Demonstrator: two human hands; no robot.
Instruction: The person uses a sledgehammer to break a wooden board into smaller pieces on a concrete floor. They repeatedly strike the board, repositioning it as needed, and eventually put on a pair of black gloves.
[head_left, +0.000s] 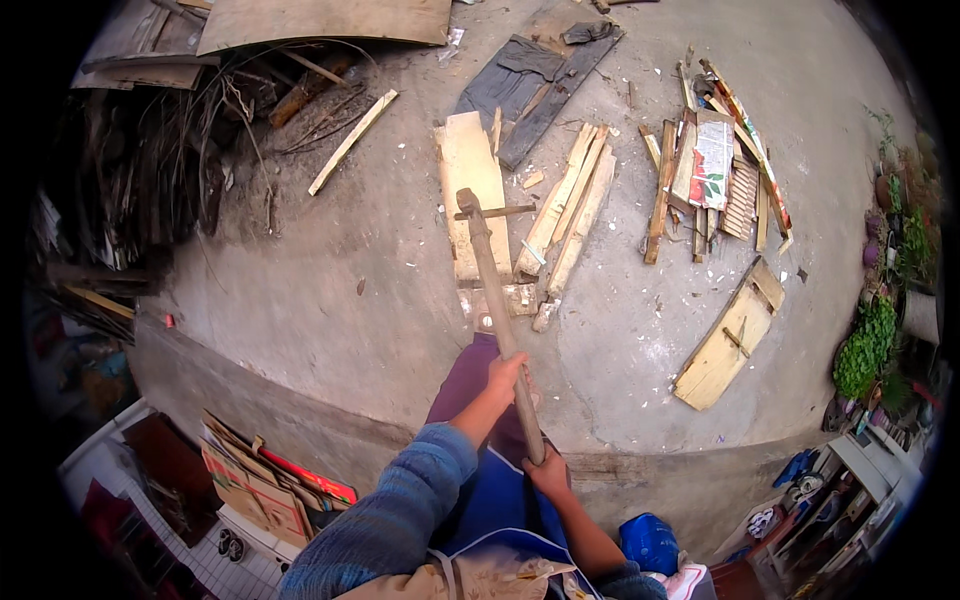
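Both my hands grip a long-handled tool [497,290], its thick wooden shaft pointing away from me. A narrow dark metal head crosses its far end; I cannot tell whether it is a pick or an axe. My left hand [508,374] is wrapped round the middle of the shaft. Closer to my body, my right hand [547,472] is closed round its near end. Below the tool's head in the picture lies a pale wooden board [466,165], with a short wooden block [520,299] at its near end. I cannot tell whether the head touches the board.
Split wood strips [572,200] lie right of the board. Behind them is a dark sheet [515,75]. Farther right are a heap of broken wood [700,170] and a nailed plank [728,340]. Branches [235,110] are piled left; potted plants [868,345] line the right.
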